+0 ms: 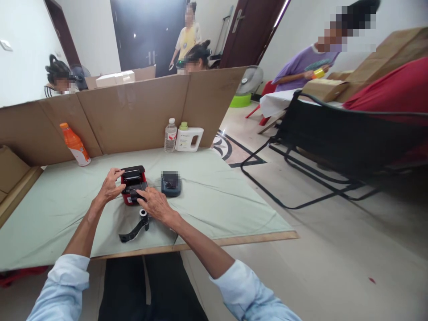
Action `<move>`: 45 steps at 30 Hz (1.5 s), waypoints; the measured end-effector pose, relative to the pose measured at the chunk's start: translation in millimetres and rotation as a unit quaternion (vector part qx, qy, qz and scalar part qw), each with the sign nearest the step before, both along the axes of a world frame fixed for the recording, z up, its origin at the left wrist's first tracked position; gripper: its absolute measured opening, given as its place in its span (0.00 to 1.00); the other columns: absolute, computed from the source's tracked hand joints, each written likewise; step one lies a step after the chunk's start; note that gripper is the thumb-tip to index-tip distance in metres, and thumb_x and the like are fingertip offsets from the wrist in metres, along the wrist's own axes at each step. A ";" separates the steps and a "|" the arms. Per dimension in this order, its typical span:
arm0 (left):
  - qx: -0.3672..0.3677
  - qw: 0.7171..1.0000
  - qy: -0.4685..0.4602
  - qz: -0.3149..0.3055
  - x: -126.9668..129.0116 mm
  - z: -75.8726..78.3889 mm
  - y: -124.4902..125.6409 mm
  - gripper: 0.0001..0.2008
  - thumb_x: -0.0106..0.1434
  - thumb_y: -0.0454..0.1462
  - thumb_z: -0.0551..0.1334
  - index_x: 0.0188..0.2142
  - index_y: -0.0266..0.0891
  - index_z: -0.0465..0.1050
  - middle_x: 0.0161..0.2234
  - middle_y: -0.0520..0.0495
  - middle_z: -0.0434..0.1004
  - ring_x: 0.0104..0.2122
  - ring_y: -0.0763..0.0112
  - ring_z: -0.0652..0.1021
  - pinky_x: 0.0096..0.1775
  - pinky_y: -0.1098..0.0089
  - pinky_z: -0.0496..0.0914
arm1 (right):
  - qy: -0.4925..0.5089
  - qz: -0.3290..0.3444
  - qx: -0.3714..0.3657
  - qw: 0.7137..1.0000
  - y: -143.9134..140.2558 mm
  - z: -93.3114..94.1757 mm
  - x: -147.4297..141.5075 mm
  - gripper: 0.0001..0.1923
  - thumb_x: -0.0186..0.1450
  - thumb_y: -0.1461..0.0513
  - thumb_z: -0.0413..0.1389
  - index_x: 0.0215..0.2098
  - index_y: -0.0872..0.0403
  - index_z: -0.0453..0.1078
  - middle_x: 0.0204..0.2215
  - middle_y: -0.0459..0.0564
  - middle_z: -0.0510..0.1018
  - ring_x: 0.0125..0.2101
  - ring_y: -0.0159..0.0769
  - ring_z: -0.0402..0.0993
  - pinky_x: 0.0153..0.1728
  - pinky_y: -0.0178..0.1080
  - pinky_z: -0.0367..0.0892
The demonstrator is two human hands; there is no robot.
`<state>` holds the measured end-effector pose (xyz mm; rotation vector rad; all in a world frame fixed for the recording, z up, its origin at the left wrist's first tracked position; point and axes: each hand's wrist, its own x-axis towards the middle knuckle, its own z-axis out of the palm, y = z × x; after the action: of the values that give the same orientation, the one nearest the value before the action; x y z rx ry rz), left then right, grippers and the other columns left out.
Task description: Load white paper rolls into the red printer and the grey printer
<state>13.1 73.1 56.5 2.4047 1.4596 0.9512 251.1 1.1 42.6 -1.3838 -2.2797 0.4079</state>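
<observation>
A small red and black device, which looks like a label printer [132, 182], sits on the cloth with its black lid raised. My left hand [111, 185] steadies it from the left, thumb and fingers at its side edge. At the front right, my right hand [154, 203] has its fingers closed at a small black part [134, 195] in the printer's opening; whether this part is loose cannot be made out. Nearer me lies a small white-ended roll [143, 214] with a black strip [132, 234] trailing left. A dark, compact device [170, 185] stands right of the printer.
A pale green cloth [227, 200] covers the table. Along the cardboard screen [133, 113] stand an orange bottle [75, 145], a clear bottle [170, 135] and a white jug [189, 139]. A black folding chair [334, 138] is at right. Several people are beyond the screen and at right.
</observation>
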 end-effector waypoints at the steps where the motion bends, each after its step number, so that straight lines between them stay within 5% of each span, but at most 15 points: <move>1: 0.007 1.000 0.011 -0.007 -0.8 -1.0 -3.1 0.28 0.56 0.33 0.65 0.58 0.41 0.76 0.53 0.42 0.72 0.54 0.56 0.75 0.55 0.54 0.75 | 0.002 0.001 0.004 1.000 0.3 -1.2 0.2 0.19 0.74 0.58 0.53 0.61 0.48 0.75 0.47 0.56 0.80 0.50 0.46 0.75 0.46 0.41 0.70; 8: -0.002 0.997 0.061 -0.046 -13.7 -14.6 -18.5 0.34 0.52 0.44 0.78 0.58 0.44 0.76 0.62 0.36 0.69 0.61 0.46 0.71 0.62 0.46 0.68 | 0.008 0.007 0.011 1.000 1.4 -2.0 3.3 0.18 0.74 0.60 0.54 0.60 0.51 0.74 0.45 0.55 0.80 0.47 0.42 0.76 0.45 0.39 0.69; 15: 0.006 0.994 0.105 -0.005 -7.7 -24.3 -26.0 0.34 0.52 0.39 0.78 0.58 0.44 0.76 0.65 0.36 0.69 0.62 0.43 0.71 0.61 0.45 0.69 | 0.021 0.011 0.019 1.000 4.8 -8.6 5.9 0.18 0.73 0.60 0.54 0.59 0.50 0.74 0.42 0.53 0.80 0.45 0.42 0.76 0.45 0.39 0.69; 21: 0.003 0.992 0.126 0.016 1.1 -21.4 -31.5 0.33 0.53 0.36 0.75 0.59 0.43 0.75 0.65 0.37 0.69 0.62 0.44 0.72 0.61 0.47 0.70 | 0.125 -0.047 0.060 0.989 26.5 -19.3 18.4 0.19 0.73 0.64 0.51 0.59 0.53 0.75 0.42 0.55 0.79 0.44 0.41 0.75 0.49 0.39 0.69; 29: -0.002 0.991 0.134 0.016 4.5 -19.4 -29.4 0.29 0.55 0.37 0.72 0.57 0.43 0.75 0.65 0.40 0.69 0.62 0.49 0.72 0.61 0.51 0.70 | 0.281 -0.004 0.070 0.957 67.0 -35.7 43.8 0.18 0.71 0.66 0.51 0.49 0.53 0.81 0.40 0.53 0.80 0.40 0.38 0.76 0.46 0.40 0.70; 45: -0.036 0.990 0.130 0.045 11.0 -14.5 -31.5 0.27 0.55 0.38 0.72 0.55 0.45 0.76 0.64 0.41 0.68 0.60 0.49 0.74 0.59 0.53 0.73 | 0.310 -0.022 0.036 0.950 72.9 -42.7 44.6 0.16 0.68 0.64 0.53 0.48 0.53 0.81 0.41 0.53 0.82 0.38 0.38 0.76 0.45 0.41 0.72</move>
<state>24.1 41.6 42.1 2.5033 1.6707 0.6062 295.7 74.1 -0.1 -1.0689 -1.7249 0.6348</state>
